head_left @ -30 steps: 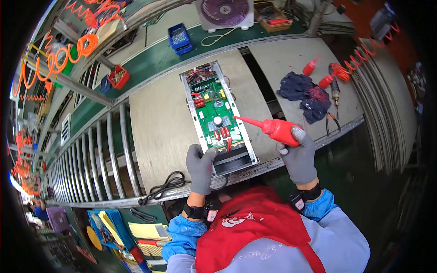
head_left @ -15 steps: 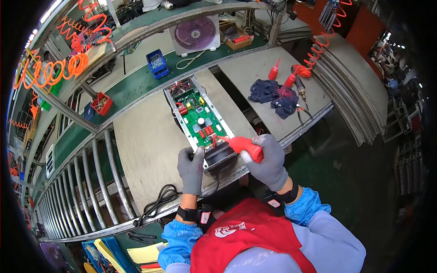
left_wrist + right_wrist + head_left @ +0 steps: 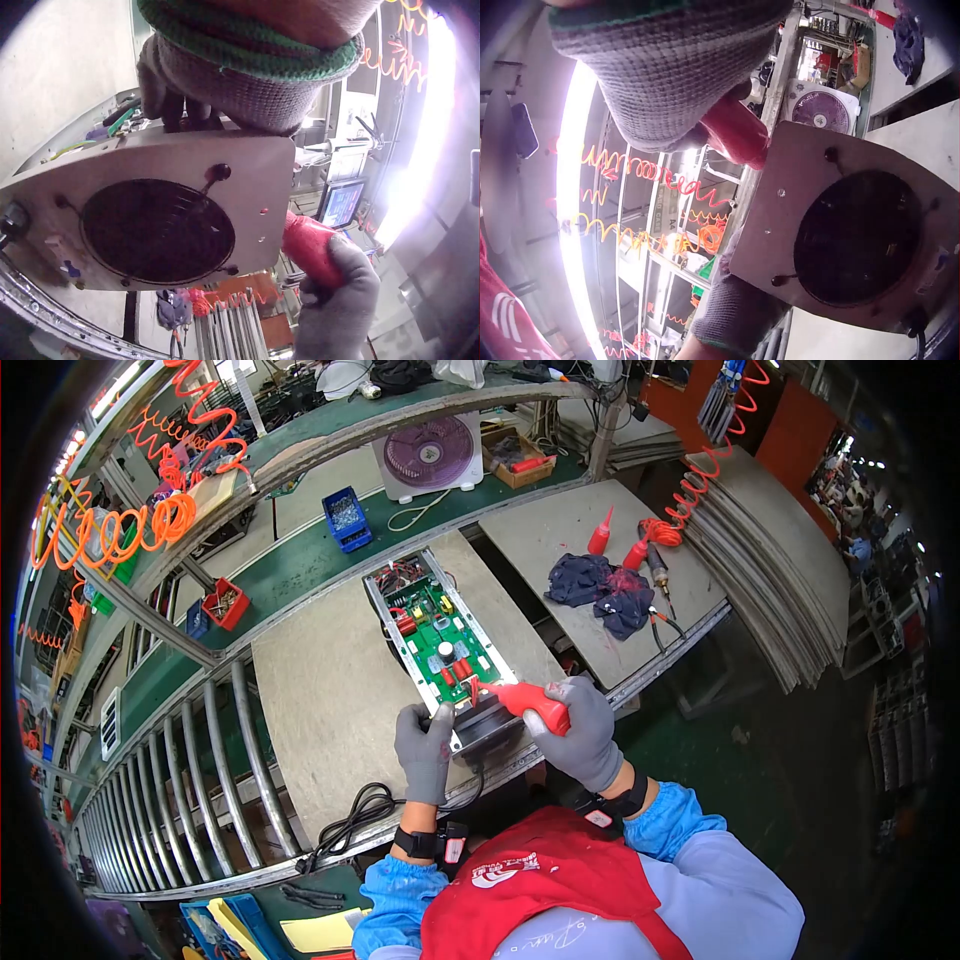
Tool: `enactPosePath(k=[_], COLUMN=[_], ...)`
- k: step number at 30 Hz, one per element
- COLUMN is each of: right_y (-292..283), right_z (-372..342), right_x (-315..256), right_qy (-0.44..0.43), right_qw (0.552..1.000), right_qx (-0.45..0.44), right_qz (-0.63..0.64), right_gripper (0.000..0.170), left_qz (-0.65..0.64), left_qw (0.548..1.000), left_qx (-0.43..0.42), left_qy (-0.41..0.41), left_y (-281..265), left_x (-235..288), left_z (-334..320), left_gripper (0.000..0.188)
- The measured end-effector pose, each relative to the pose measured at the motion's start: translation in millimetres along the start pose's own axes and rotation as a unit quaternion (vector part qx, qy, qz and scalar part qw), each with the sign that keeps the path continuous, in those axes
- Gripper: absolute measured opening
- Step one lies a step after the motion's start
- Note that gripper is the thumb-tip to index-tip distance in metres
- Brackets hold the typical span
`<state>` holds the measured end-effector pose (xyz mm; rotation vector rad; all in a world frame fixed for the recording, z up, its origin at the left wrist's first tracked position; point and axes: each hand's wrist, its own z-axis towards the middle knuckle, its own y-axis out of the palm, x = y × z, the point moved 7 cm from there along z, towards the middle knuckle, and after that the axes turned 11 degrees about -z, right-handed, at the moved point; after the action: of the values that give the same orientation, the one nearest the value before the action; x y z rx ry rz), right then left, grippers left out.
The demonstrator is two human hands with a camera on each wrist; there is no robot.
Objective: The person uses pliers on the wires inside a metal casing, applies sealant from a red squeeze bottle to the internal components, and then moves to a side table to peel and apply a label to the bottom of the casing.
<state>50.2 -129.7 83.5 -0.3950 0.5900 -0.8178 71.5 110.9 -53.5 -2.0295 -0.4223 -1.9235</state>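
Note:
A long metal chassis [image 3: 489,651] with a green circuit board [image 3: 430,635] lies on the bench board, its near end toward the person. The gloved left hand [image 3: 422,752] grips its near left corner, thumb on top. In the left wrist view, the chassis's end panel [image 3: 262,169] shows a round fan opening. The gloved right hand [image 3: 580,735] holds a red squeeze bottle [image 3: 540,706] tilted, nozzle pointing left at red wires near the board's front end. The nozzle tip overlaps those wires. The right wrist view has the bottle [image 3: 739,135] beside the panel's edge.
On the right board lie dark rags [image 3: 600,588], more red bottles [image 3: 600,536], a soldering iron [image 3: 656,567] and pliers [image 3: 662,628]. A black cable [image 3: 350,820] coils at the front edge. Metal rollers [image 3: 225,760] run left. Behind stand a blue bin [image 3: 346,520] and a fan [image 3: 430,453].
The right hand has brought the squeeze bottle left and down, from beside the chassis to the wires at the board's front end. The left hand keeps its grip on the corner. The head view has shifted.

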Motion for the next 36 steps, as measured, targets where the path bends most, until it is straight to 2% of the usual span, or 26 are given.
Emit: enactPosePath(k=[2, 5, 8, 11, 14, 16, 17, 20, 21, 24, 27, 36], right_y=[0, -1, -8, -14, -10, 0, 5, 19, 21, 27, 31, 41], right_z=[-2, -5, -7, -11, -16, -18, -19, -23, -21, -19, -19, -18], right_x=[-3, -12, -27, -43, -67, -78, -83, -92, -96, -107, -117, -135], right_qy=[-0.009, -0.017, -0.038, -0.058, -0.091, -0.105, -0.112, -0.134, -0.140, -0.154, -0.170, -0.217], right_qw=[1.000, 0.999, 0.996, 0.996, 0.994, 0.992, 0.991, 0.985, 0.983, 0.977, 0.971, 0.955], right_qx=[0.009, -0.003, 0.007, 0.020, -0.002, -0.018, -0.030, -0.050, -0.054, -0.062, -0.067, -0.081], right_qz=[-0.012, -0.033, -0.077, -0.063, -0.055, -0.061, -0.069, -0.098, -0.108, -0.131, -0.153, -0.187], right_gripper=[0.038, 0.039, 0.041, 0.043, 0.053, 0.051, 0.051, 0.047, 0.045, 0.041, 0.035, 0.027], left_qz=[-0.005, -0.072, -0.175, -0.137, -0.089, -0.013, 0.024, -0.033, 0.009, -0.002, -0.026, -0.030], left_qw=[1.000, 0.994, 0.981, 0.990, 0.989, 0.989, 0.988, 0.988, 0.984, 0.978, 0.976, 0.974], left_qx=[-0.013, -0.078, -0.032, -0.037, -0.077, -0.052, -0.069, -0.105, -0.135, -0.154, -0.141, -0.168], left_qy=[0.007, -0.031, -0.078, -0.006, 0.092, 0.134, 0.137, 0.108, 0.118, 0.137, 0.161, 0.147], left_y=[0, -2, -16, -25, -16, -10, -10, -11, -11, -14, -15, -17], left_x=[-3, -9, -1, -1, 23, 36, 32, 24, 29, 33, 23, 25], left_z=[2, 15, 6, -10, -37, -54, -55, -55, -57, -57, -52, -48], left_gripper=[0.040, 0.038, 0.044, 0.040, 0.032, 0.031, 0.040, 0.046, 0.043, 0.043, 0.046, 0.047])
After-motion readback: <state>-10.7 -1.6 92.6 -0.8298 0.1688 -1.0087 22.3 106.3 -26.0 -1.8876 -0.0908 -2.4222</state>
